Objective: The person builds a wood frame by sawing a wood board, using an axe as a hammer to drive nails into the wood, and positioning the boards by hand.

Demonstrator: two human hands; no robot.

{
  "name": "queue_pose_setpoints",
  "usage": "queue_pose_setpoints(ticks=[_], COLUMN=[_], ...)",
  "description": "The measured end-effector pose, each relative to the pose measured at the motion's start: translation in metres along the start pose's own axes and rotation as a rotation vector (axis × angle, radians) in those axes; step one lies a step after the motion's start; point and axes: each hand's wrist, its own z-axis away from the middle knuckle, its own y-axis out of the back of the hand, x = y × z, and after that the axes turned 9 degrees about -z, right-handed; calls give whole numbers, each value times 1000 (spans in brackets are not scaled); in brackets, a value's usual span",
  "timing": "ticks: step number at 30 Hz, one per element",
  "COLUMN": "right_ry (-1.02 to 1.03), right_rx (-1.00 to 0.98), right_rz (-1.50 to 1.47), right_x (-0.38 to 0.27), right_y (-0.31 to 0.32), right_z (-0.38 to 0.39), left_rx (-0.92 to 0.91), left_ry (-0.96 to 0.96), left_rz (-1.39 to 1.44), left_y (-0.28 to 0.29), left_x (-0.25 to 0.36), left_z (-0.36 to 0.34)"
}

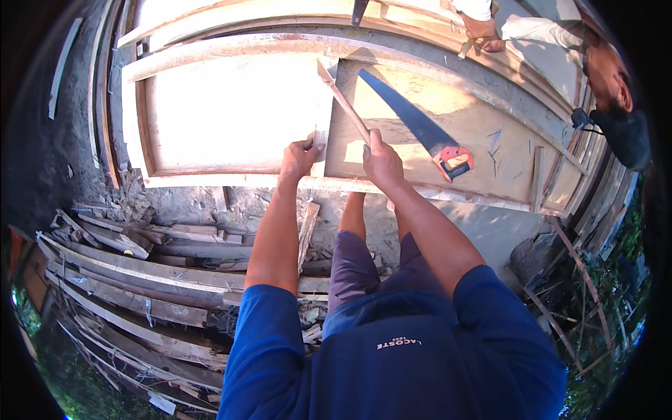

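Observation:
My right hand [383, 165] is wrapped round the wooden handle of a hammer [347, 106], whose head end points away from me over a wooden crosspiece [323, 129]. The fingers of my left hand [299, 158] are bent and pressed together at the near part of that crosspiece; anything pinched in them is too small to make out. The crosspiece spans a long wooden frame [238, 47] backed by a plywood panel [217, 112], its left part glaring in the sun. A handsaw [413, 120] with an orange and black handle lies on the panel to the right.
Several loose nails [494, 150] lie right of the saw. At the upper right, another person's hands [483, 35] are at work over long boards [434, 52]. Stacked scrap timber [161, 280] fills the ground at the lower left. A wood strip [538, 178] stands across the frame's right part.

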Motion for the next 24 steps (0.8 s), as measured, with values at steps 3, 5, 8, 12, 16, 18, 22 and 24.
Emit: queue_pose_setpoints(ticks=[3,5,8,12,16,18,22,24], right_ry=[-195,-239,-592,-717,-731,-724,-870,-852], right_rx=[-143,-95,-71,-264,-302,-244,-319,-388], right_rz=[-408,-509,-1056,-1215,-1253,-1256,-1246,-1240], right_x=[-6,-16,-33,-47,-44,-34,-39,-32], right_y=[5,4,-3,-23,-20,-24,-24,-33], right_z=[15,36,63,68,72,83,101,109], left_rx=[-15,-33,0,9,2,-41,5,-2], left_ry=[37,56,68,3,36,40,62,90], left_rz=[-8,-16,28,86,44,50,23,2], left_y=[7,8,4,-4,-1,2,7,3], left_x=[-1,-10,-16,-15,-13,-10,-12,-10], left_z=[-1,-1,-6,-8,-8,-8,-6,-3])
